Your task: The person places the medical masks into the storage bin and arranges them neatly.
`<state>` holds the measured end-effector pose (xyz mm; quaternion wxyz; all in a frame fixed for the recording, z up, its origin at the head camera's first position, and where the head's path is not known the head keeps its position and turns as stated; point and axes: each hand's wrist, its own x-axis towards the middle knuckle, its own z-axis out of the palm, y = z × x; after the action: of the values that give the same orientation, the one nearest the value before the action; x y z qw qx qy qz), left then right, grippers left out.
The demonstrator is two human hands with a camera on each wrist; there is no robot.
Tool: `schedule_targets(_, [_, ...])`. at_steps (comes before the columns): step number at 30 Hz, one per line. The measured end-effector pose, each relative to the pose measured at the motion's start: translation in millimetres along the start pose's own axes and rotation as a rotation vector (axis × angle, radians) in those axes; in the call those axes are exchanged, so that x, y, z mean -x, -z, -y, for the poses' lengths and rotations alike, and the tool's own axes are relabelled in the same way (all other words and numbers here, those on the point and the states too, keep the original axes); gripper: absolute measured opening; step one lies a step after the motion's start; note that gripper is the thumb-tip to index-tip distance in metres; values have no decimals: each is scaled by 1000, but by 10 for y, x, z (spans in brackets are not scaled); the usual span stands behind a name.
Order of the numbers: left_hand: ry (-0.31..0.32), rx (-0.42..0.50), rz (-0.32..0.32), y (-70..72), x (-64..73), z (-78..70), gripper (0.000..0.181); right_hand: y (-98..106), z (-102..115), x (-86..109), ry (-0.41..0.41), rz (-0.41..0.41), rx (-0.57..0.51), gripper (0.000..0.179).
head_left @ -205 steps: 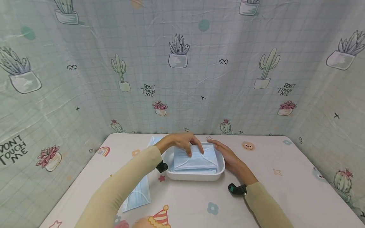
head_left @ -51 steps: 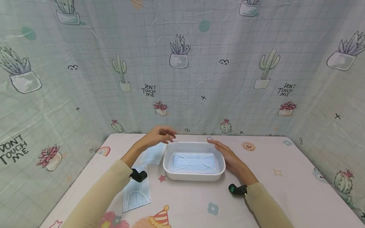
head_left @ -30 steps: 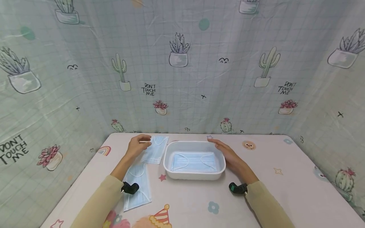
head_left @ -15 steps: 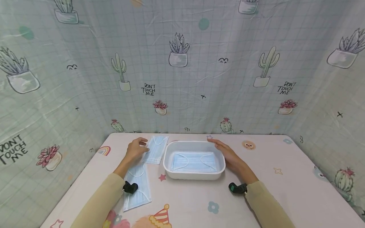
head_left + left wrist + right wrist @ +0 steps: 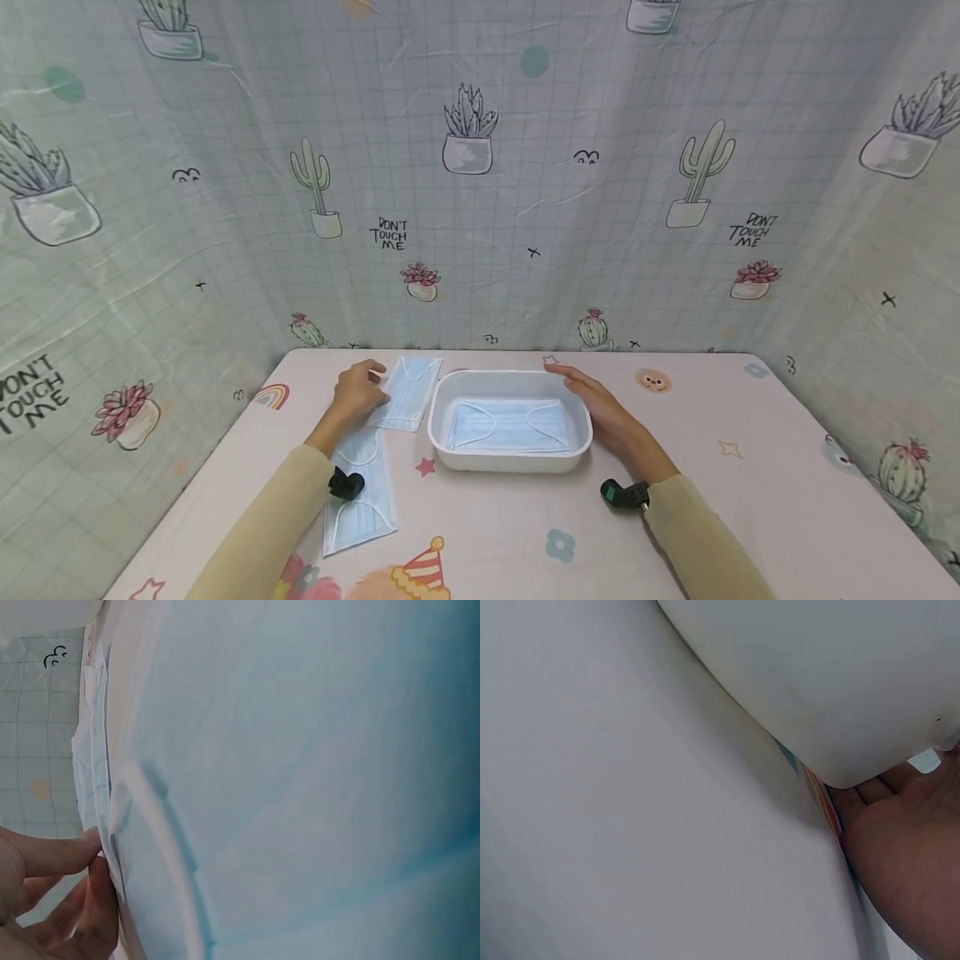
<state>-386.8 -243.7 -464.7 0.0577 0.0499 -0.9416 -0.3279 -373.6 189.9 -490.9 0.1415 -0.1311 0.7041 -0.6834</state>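
A light-blue pleated face mask (image 5: 410,396) lies on the table left of a white plastic tub (image 5: 510,464). My left hand (image 5: 358,393) is at its left edge; in the left wrist view the thumb and fingers (image 5: 52,856) pinch that edge. Below the wrist lies a second face mask (image 5: 367,500), its white ear loop large and close in the left wrist view. Inside the tub, a flat stack of masks (image 5: 510,427) shows ear loops on top. Along the tub's right wall my right hand (image 5: 600,408) rests with fingers extended, partly hidden behind the tub in the right wrist view.
The table (image 5: 495,525) wears a pale cloth with printed stars, flowers and faces. Behind and at both sides hangs a curtain (image 5: 480,233) printed with cacti. A black wrist camera (image 5: 624,495) sits under the right wrist, another (image 5: 347,483) under the left.
Earlier, my left hand was in the tub on a mask. It has since drawn back and gone left to the far loose mask, now at its edge. The right hand has stayed put.
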Motion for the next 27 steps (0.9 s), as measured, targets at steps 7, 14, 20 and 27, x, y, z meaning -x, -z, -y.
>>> schedule_targets(7, [16, -4, 2, 15, -17, 4, 51, 3, 5, 0, 15, 6, 3, 46])
schedule_targets(14, [42, 45, 3, 22, -16, -6, 48, -5, -10, -5, 12, 3, -10, 47])
schedule_targets(20, [52, 165, 3, 43, -12, 42, 45, -2, 5, -6, 15, -7, -6, 47])
schedule_targets(27, [125, 285, 42, 103, 23, 108, 49, 8, 7, -5, 17, 3, -6, 47])
